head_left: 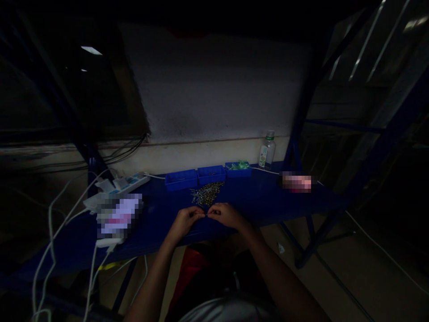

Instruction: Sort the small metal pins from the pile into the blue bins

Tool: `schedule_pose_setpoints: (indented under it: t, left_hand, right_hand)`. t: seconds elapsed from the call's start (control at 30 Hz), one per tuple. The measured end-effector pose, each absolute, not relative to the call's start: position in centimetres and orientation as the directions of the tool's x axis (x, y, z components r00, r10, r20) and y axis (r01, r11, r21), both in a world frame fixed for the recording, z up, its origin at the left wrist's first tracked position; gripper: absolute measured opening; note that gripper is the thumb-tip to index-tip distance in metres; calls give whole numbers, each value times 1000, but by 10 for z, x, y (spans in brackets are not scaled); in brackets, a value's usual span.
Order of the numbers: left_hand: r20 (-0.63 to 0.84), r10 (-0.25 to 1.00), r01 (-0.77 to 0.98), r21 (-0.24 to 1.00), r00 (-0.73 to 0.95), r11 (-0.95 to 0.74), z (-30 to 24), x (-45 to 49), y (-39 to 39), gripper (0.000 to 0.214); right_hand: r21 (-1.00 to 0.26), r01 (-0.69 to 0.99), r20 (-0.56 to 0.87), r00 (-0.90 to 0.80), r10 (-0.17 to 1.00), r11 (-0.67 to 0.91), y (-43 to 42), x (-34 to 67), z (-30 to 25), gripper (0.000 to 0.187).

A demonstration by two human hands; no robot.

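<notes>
Low in the frame, rising from the bottom edge, two bare forearms over a dark lap. Just below centre, left hand (pixel 182 221) and right hand (pixel 225 215) brought tip to tip at the near edge of the blue table (pixel 261 201), the fingers of each curled in and pinched almost closed. Between the meeting fingertips, a tiny piece (pixel 205 216), pale, gripped from both sides; too small and dim to say what kind. Just beyond the hands, at frame centre, a loose pile of small metal parts (pixel 208 193) on the tabletop, near the knuckles but apart from them. Off to the lower left, white cables (pixel 50 232) trailing down over the table edge. Farther back, a row of three blue bins (pixel 211 174) side by side, the rightmost with something green inside. Left of the row, a white power strip (pixel 129 182); right of it, a clear bottle (pixel 267 152) standing upright. Behind all, across upper centre, a pale wall (pixel 217 89), with darkness on both sides.
</notes>
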State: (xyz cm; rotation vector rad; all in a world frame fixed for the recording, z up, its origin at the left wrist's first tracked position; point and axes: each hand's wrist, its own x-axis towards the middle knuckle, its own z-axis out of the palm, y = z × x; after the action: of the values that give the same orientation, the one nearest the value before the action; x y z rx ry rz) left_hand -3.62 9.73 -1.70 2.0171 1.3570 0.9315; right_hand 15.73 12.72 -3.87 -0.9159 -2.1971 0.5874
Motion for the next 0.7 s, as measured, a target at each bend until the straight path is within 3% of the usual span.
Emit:
schedule_pose_setpoints:
  t: [0.3, 0.7]
  left_hand:
    - [234, 934, 584, 732, 270, -352, -13, -33, 95, 29]
    - [290, 899, 549, 716, 329, -431, -9, -30, 89, 25]
  right_hand:
    - [-679, 387, 453, -447, 771, 624, 125, 158, -36, 15]
    - [-529, 466, 452, -553, 700, 710, 124, 156, -37, 11]
